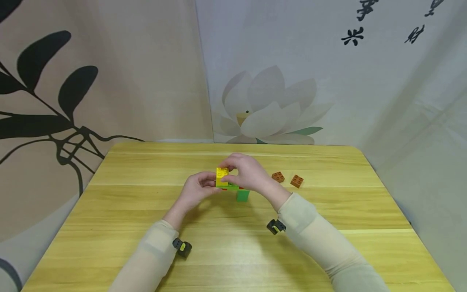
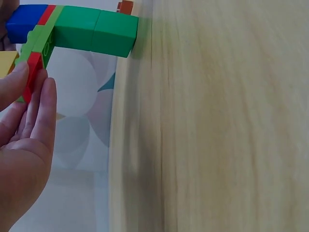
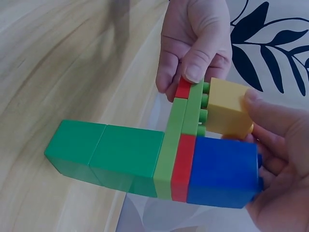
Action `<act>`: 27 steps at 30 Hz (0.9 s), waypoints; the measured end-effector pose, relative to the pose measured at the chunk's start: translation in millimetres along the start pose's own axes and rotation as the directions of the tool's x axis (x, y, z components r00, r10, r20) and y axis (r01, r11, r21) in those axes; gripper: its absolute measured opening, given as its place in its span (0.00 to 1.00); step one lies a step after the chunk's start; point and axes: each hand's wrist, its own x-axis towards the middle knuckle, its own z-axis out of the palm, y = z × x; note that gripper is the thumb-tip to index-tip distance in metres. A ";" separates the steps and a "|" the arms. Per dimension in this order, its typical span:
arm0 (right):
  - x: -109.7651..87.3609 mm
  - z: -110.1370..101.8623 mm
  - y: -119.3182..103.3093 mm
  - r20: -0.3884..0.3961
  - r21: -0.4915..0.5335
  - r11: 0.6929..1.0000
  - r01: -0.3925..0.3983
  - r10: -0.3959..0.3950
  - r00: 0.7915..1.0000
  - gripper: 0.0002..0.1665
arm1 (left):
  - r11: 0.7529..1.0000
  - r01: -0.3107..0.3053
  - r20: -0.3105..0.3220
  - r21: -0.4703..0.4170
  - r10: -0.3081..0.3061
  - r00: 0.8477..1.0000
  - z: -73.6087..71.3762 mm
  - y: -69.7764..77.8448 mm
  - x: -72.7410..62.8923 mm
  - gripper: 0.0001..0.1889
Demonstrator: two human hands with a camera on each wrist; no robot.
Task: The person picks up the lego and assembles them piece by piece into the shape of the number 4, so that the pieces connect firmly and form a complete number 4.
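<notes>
A built piece of toy building bricks is held above the table. It has two green bricks (image 3: 111,154) in a column, light green plates (image 3: 179,125), red plates (image 3: 183,169) and a blue brick (image 3: 222,171). My left hand (image 1: 198,188) pinches the far end of the plates, thumb on one face and fingers behind. With thumb and fingers, my right hand (image 1: 249,172) grips a yellow brick (image 1: 222,176) at the light green studs beside the blue brick. Some studs still show, and whether it is fully seated I cannot tell. The right hand hides the blue brick in the head view.
Two brown bricks, one (image 1: 278,177) nearer and another (image 1: 297,181) farther right, lie on the wooden table (image 1: 233,251) beyond the right forearm. A printed cloth (image 1: 164,73) hangs behind the table's back edge.
</notes>
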 end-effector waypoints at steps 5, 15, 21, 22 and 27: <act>0.8 0.0 2.1 0.001 0.006 1.000 -0.001 0.001 1.000 0.22 | 1.000 -0.009 -0.011 0.004 0.009 1.000 0.5 -0.6 0.6 0.20; -0.1 1.5 2.3 -0.015 0.002 1.000 0.015 -0.015 1.000 0.22 | 1.000 -0.019 -0.010 0.007 0.019 1.000 1.6 -0.1 0.9 0.18; -0.1 3.1 1.9 -0.025 -0.003 1.000 0.029 -0.029 0.999 0.21 | 1.000 -0.023 -0.024 0.007 0.023 0.999 1.5 0.9 0.5 0.19; 0.0 3.3 1.9 -0.026 -0.004 1.000 0.030 -0.030 0.999 0.21 | 1.000 -0.023 -0.027 0.009 0.023 0.999 1.4 1.0 0.4 0.19; 0.4 4.1 1.8 -0.031 -0.007 1.000 0.020 -0.020 0.999 0.21 | 1.000 -0.020 -0.028 0.016 0.021 0.999 1.3 1.5 0.5 0.20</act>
